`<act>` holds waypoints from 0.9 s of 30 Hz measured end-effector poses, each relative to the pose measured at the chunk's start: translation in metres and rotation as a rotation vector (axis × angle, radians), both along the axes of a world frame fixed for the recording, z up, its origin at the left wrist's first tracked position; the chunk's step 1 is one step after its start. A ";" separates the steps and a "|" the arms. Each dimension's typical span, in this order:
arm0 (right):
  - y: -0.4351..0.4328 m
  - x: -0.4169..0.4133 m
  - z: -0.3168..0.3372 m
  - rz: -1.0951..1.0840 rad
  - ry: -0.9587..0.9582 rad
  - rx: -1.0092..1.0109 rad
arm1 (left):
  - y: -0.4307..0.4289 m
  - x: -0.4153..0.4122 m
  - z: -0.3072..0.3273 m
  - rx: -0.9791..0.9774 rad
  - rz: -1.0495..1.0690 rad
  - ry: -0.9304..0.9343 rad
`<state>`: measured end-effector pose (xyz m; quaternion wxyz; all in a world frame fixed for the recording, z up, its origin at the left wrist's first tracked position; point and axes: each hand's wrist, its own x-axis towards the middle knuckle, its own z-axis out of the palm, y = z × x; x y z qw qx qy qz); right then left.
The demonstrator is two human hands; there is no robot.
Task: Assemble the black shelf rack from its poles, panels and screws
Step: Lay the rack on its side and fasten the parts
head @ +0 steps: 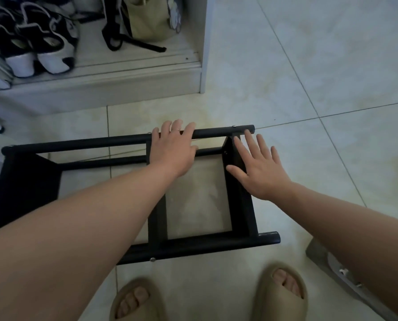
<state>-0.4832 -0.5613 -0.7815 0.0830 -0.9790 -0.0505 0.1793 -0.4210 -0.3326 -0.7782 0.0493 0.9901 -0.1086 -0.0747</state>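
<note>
Cabinet [124, 75] holds shoes [31, 42], bag [147, 19]; left hand [172, 151] grips rack [77, 144].

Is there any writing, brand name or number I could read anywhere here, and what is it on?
No text can be read in this view.
The shelf rack: plain black, no label shows.
The bag: a printed patch on its side, too blurred to read.
The shoes: no legible brand.
The slippers: no marking visible.
</note>
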 end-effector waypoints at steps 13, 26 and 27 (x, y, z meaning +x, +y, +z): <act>-0.126 -0.168 0.172 -0.090 -0.032 -0.240 | -0.070 -0.105 0.140 0.041 -0.346 0.068; -0.242 -0.285 0.151 -0.350 0.179 -0.186 | -0.250 -0.227 0.163 -0.006 -0.667 0.250; -0.246 -0.282 0.141 -0.368 0.228 -0.175 | -0.254 -0.230 0.154 0.023 -0.707 0.264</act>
